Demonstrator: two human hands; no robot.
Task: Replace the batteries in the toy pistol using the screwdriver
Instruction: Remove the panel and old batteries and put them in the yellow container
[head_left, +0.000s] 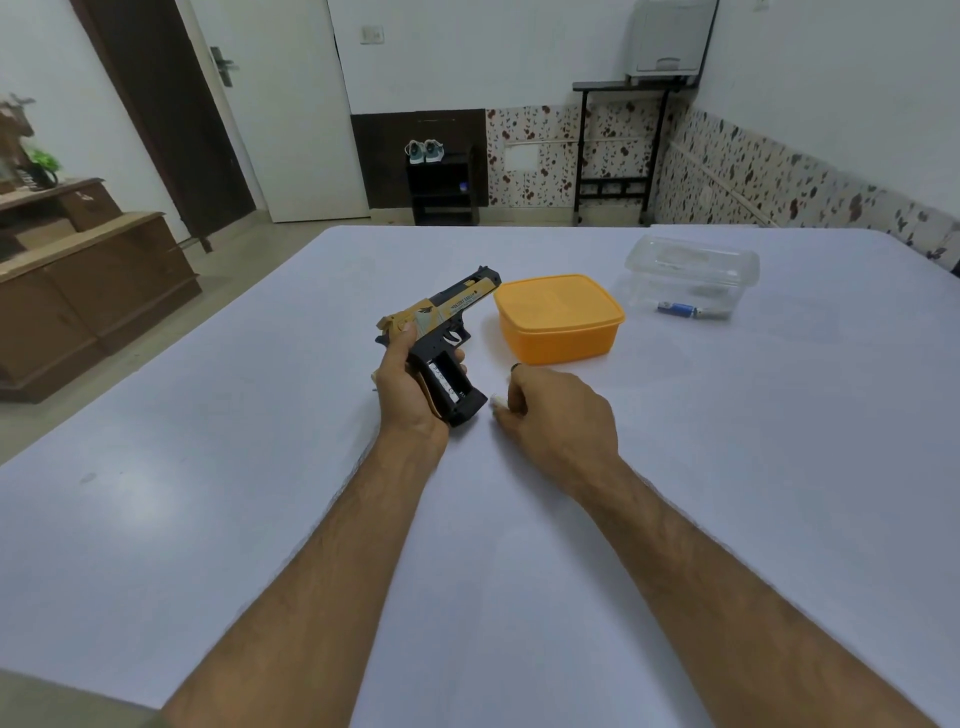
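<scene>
A black and tan toy pistol (441, 322) is held just above the white table (260, 441) by my left hand (402, 387), which grips its handle. The barrel points away to the right. The battery compartment (448, 384) in the handle stands uncovered and faces up. My right hand (553, 415) rests on the table just right of the pistol's butt, fingers curled round small white items (496, 401) that look like batteries. A dark tip (515, 368) shows above its fingers. I see no screwdriver for certain.
An orange lidded box (558, 317) sits just beyond my right hand. Farther right stands a clear plastic container (691, 275) with a blue object (675, 310) inside. Brown cabinets (93, 291) stand off the table's left edge.
</scene>
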